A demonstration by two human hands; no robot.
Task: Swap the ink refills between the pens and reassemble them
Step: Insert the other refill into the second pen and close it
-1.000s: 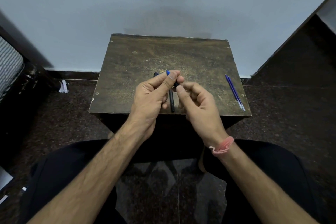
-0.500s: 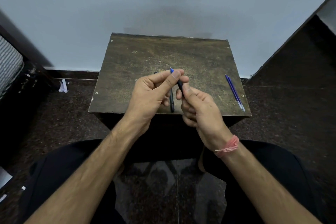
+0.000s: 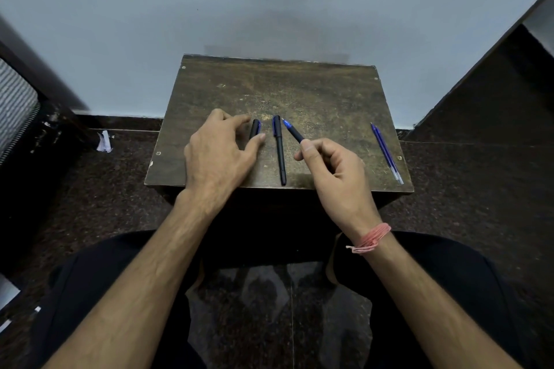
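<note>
A small dark wooden table [image 3: 329, 93] stands in front of me. My right hand [image 3: 335, 171] grips a black pen with a blue tip [image 3: 293, 130], the tip pointing up and to the left above the tabletop. A capped black pen [image 3: 279, 150] lies lengthwise in the middle of the table. To its left lies a short black cap with a blue clip [image 3: 255, 128]. My left hand [image 3: 215, 153] hovers over the cap with fingers spread; its thumb and forefinger flank the cap without closing on it. Two blue refills [image 3: 386, 153] lie near the right edge.
A pale wall rises behind the table. The floor is dark speckled stone. A crumpled white scrap [image 3: 104, 141] lies on the floor at the left. Dark furniture stands at both sides. My legs in dark trousers are below the table's front edge.
My hands have parted. The left hand let go of the pen and dropped toward the cap on the table. The right hand kept the pen and moved right.
</note>
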